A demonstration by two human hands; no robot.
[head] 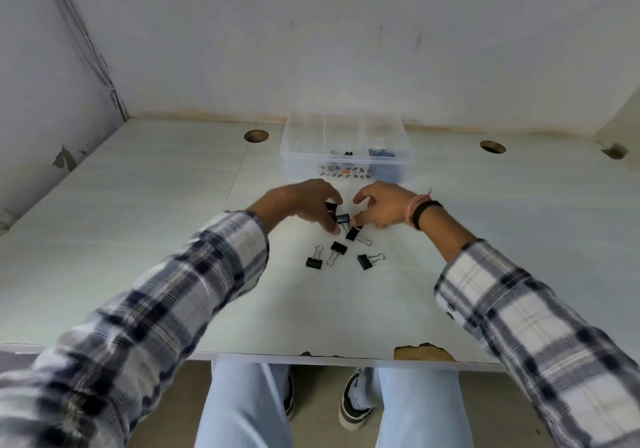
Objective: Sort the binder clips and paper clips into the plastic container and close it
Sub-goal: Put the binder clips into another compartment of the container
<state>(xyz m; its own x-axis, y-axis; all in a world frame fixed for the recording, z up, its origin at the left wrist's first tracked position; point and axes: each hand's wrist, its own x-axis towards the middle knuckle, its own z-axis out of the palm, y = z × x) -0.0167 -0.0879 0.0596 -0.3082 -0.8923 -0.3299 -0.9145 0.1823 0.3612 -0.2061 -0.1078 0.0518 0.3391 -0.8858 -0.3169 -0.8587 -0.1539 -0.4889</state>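
Our left hand [298,205] curls over the middle of the table [138,240], its fingertips closed on a black binder clip [331,207] pinched between thumb and fingers. A second binder clip [343,219] lies on the table just beside that thumb, in the gap between our two hands. Our right hand [382,207] arches opposite, fingers bent and spread with the thumb apart from them; its fingertips come down at a third clip [354,232], though we cannot tell whether they actually grip it. Nearer the front edge, three more clips lie loose and apart: one [314,262] to the left, one [338,248] in the middle, one [365,261] to the right. Beyond our hands, toward the back edge, the clear plastic container [294,143] stands open, with small dark and blue pieces in its middle and right compartments.
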